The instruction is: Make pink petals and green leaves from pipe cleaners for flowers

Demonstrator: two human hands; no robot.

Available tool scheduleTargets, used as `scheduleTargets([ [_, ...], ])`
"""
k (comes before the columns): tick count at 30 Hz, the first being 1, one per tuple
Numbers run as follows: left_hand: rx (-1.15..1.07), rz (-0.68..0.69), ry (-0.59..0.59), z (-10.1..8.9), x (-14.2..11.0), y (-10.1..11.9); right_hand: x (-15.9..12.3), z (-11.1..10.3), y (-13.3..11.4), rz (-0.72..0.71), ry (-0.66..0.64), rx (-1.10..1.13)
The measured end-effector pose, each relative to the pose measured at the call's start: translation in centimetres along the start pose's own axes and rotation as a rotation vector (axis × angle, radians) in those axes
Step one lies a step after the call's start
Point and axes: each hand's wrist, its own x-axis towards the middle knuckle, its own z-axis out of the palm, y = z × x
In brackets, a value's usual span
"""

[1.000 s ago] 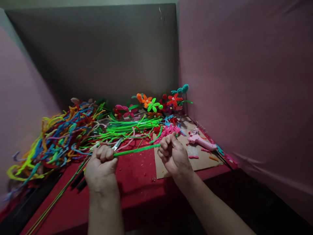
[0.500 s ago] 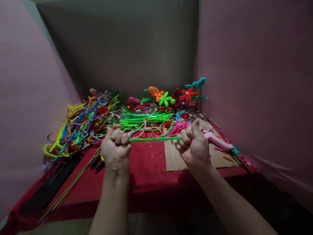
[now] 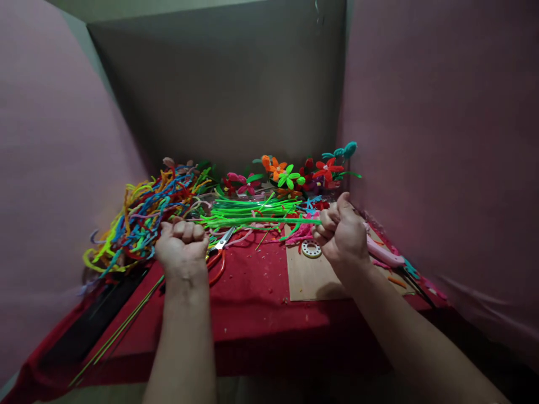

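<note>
My right hand (image 3: pixel 343 233) is closed in a fist around a green pipe cleaner (image 3: pixel 290 220), which runs leftward from it almost level. Its far end merges by eye with a bundle of bright green stems (image 3: pixel 248 210) behind. My left hand (image 3: pixel 183 247) is also a fist, held over the left of the table; whatever it may hold is hidden, and no strand clearly leaves it. Just right of the left fist lie scissors (image 3: pixel 217 264) with red handles. A white ring with dark holes (image 3: pixel 311 249) lies below the right hand.
A heap of multicoloured pipe cleaners (image 3: pixel 147 219) fills the left. Fuzzy flowers (image 3: pixel 288 177) stand at the back. A brown board (image 3: pixel 307 280) and a pink glue gun (image 3: pixel 385 252) lie at right on the red cloth (image 3: pixel 252 303). Long thin stems (image 3: pixel 120 331) hang over the front-left edge.
My fists have moved farther apart, the left one leftward, the right one slightly right and up. The taut green strand no longer visibly meets the left fist. The scissors and ring are now uncovered.
</note>
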Motion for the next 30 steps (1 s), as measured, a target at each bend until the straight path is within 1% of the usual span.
scheduleTargets([
  [1,0.048,0.031,-0.023,0.4,-0.1,0.4,0.5,0.0,-0.1,0.023,-0.019,-0.014],
  [2,0.148,0.123,-0.044,1.0,-0.4,0.7,0.9,0.2,-0.1,0.040,-0.036,-0.025],
  [4,0.403,0.285,-0.217,2.6,-1.6,0.8,1.5,0.7,0.0,0.058,-0.062,-0.049],
  [5,0.535,0.347,-0.303,3.5,-2.4,0.4,1.7,1.1,0.1,0.067,-0.076,-0.059],
  [6,0.700,0.375,-0.381,4.3,-3.1,-0.1,1.8,1.4,0.1,0.078,-0.093,-0.068],
  [8,1.012,0.332,-0.573,5.4,-4.2,-1.5,2.0,2.2,0.1,0.099,-0.130,-0.074],
  [9,1.127,0.278,-0.676,5.7,-4.5,-2.4,2.1,2.5,0.1,0.106,-0.145,-0.072],
  [10,1.226,0.224,-0.747,5.8,-4.6,-3.1,2.3,2.8,0.0,0.114,-0.158,-0.070],
  [11,1.294,0.193,-0.766,5.7,-4.6,-3.8,2.6,3.0,-0.2,0.124,-0.169,-0.066],
  [12,1.343,0.162,-0.751,5.4,-4.4,-4.3,2.9,3.1,-0.4,0.138,-0.182,-0.057],
  [13,1.362,0.100,-0.726,5.1,-4.1,-4.7,3.4,3.1,-0.6,0.153,-0.196,-0.040],
  [14,1.341,0.009,-0.693,4.8,-3.7,-5.0,3.9,3.1,-0.7,0.164,-0.211,-0.014],
  [15,1.285,-0.109,-0.662,4.4,-3.4,-5.3,4.4,3.1,-0.7,0.170,-0.227,0.015],
  [17,1.093,-0.372,-0.604,3.8,-2.7,-5.8,5.1,2.8,-0.1,0.168,-0.240,0.054],
  [18,0.989,-0.479,-0.572,3.5,-2.4,-6.2,5.3,2.6,0.5,0.180,-0.242,0.039],
  [19,0.900,-0.552,-0.543,3.3,-2.2,-6.7,5.4,2.4,1.4,0.206,-0.229,-0.006],
  [20,0.836,-0.589,-0.516,3.0,-2.1,-7.2,5.3,2.1,2.4,0.249,-0.247,-0.075],
  [21,0.793,-0.599,-0.498,2.7,-2.1,-7.7,5.0,1.9,3.5,0.270,-0.292,-0.150],
  [23,0.768,-0.566,-0.490,2.2,-2.2,-8.7,4.3,1.5,5.7,0.292,-0.435,-0.252],
  [24,0.779,-0.539,-0.497,1.9,-2.3,-9.2,4.0,1.4,6.6,0.274,-0.461,-0.259],
  [26,0.824,-0.506,-0.530,1.4,-2.5,-9.7,3.7,1.0,7.9,0.254,-0.453,-0.284],
  [27,0.848,-0.512,-0.554,1.2,-2.6,-9.9,3.7,0.9,8.2,0.257,-0.431,-0.293],
  [29,0.924,-0.549,-0.608,0.9,-2.4,-9.8,4.0,0.6,8.5,0.273,-0.356,-0.324],
  [30,1.004,-0.540,-0.630,0.8,-2.2,-9.6,4.2,0.5,8.5,0.260,-0.304,-0.344],
])
